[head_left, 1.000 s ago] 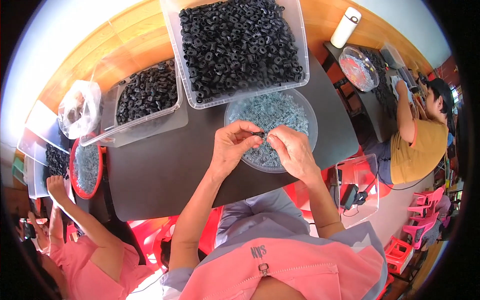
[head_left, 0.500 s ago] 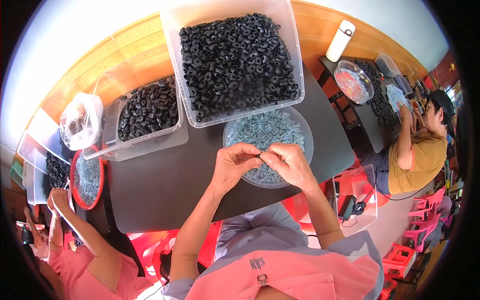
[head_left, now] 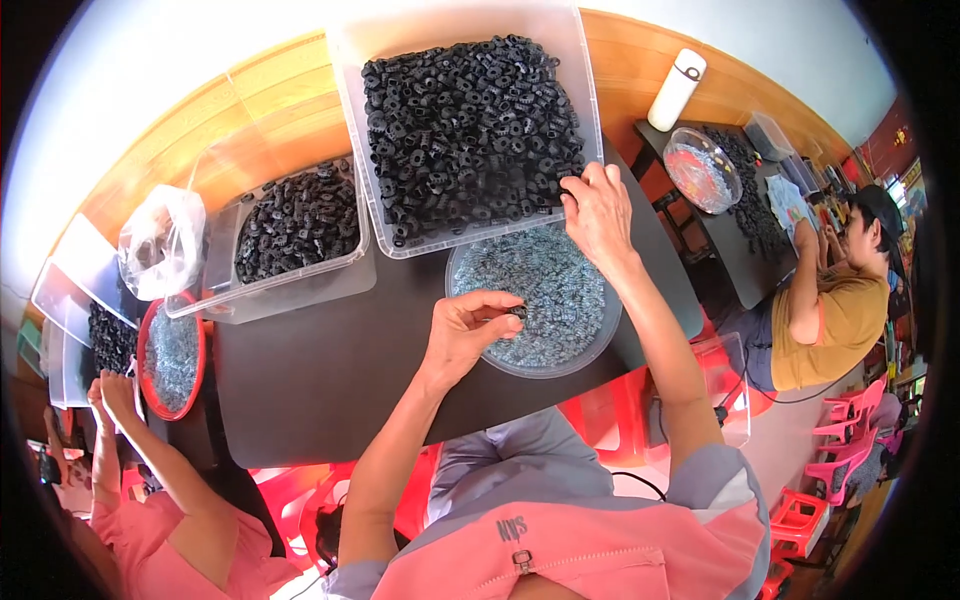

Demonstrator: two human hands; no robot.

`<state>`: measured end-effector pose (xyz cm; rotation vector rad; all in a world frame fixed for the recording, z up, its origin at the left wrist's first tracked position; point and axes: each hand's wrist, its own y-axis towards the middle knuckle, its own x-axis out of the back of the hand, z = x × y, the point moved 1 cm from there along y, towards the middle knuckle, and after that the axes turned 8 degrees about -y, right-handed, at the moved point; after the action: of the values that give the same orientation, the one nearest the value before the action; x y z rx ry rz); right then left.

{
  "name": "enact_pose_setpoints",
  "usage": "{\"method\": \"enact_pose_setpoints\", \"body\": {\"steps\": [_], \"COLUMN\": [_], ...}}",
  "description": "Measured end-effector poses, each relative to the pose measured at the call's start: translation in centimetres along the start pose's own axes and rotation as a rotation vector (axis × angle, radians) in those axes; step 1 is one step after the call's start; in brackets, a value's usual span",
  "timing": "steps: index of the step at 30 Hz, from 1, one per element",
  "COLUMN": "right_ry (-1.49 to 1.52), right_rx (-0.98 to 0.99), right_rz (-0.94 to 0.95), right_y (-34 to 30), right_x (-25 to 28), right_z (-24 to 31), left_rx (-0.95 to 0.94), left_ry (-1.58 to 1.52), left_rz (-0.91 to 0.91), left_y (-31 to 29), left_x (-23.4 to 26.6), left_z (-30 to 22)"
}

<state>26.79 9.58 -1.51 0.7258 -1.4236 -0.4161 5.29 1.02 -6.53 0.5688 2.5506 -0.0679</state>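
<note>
Thumb and index finger of my left hand (head_left: 462, 335) are pinched on a small black plastic part (head_left: 518, 312), held over the near left side of a round clear bowl (head_left: 617, 325). Many small, clear bluish pieces (head_left: 540, 270) lie in that bowl, probably springs. My right hand (head_left: 600, 215) reaches to the front right corner of a large clear plastic box (head_left: 480, 240) heaped with black plastic parts (head_left: 470, 130). Its fingertips are closed on a dark piece, seemingly one of these parts, partly hidden against the heap. The box's front edge overhangs the bowl.
Left of the large box stands a lower clear bin (head_left: 300, 270) of black parts. A red-rimmed basin (head_left: 203, 370) and a plastic bag (head_left: 160, 240) are farther left. Co-workers sit at left and right. A white bottle (head_left: 677, 90) stands on the right-hand table (head_left: 725, 255).
My right hand has left my left hand above the bowl and moved up and right to the large box's corner. My left hand stays in place, with the black part now showing.
</note>
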Motion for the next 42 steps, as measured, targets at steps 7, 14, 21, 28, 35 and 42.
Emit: {"method": "enact_pose_setpoints", "body": {"steps": [7, 14, 21, 28, 35, 42], "right_ry": [-0.273, -0.306, 0.042, 1.009, 1.406, 1.501], "right_rx": [0.016, 0.008, 0.017, -0.425, -0.434, -0.565], "right_rz": [0.137, 0.262, 0.012, 0.185, 0.412, 0.534], "right_y": [1.4, 2.1, 1.8, 1.5, -1.2, -4.4], "right_x": [-0.6, -0.5, -0.2, -0.4, 2.5, 4.6], "right_z": [1.0, 1.3, 0.1, -1.1, 1.5, 4.2], "left_rx": [0.025, 0.037, 0.02, 0.012, 0.015, 0.002], "left_ry": [-0.018, -0.028, -0.02, -0.049, -0.065, -0.106], "left_rz": [-0.005, 0.014, 0.016, 0.021, 0.009, -0.01], "left_y": [-0.2, -0.1, -0.1, -0.1, 0.0, 0.2], "left_x": [-0.2, -0.1, 0.0, -0.2, 0.0, 0.0], "left_z": [-0.1, 0.0, 0.2, 0.1, -0.1, -0.3]}}
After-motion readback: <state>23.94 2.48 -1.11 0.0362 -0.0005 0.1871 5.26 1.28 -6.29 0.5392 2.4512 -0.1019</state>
